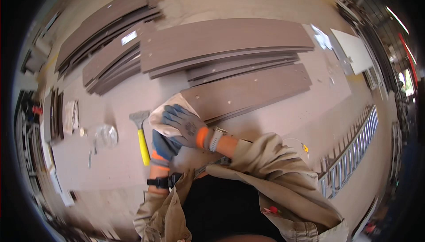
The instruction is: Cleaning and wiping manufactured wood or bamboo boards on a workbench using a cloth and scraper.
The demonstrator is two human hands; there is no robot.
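Note:
Both my hands wear grey-blue work gloves with orange cuffs. My right hand (186, 126) lies over a crumpled white plastic bag (170, 113), its fingers curled on it. Below it, my left hand (164, 147) holds the same bag from underneath. A watch sits on my right wrist and a dark strap on my left. Just left of the hands, a hammer with a yellow handle (142, 141) lies on the floor. Dark brown boards (248, 90) lie right behind the bag.
Stacks of brown panels (221, 43) and narrower boards (106, 21) lie on the floor ahead. A clear plastic bag (105, 135) with small parts lies at the left. A metal ladder (349, 155) lies at the right. A white sheet (354, 49) is far right.

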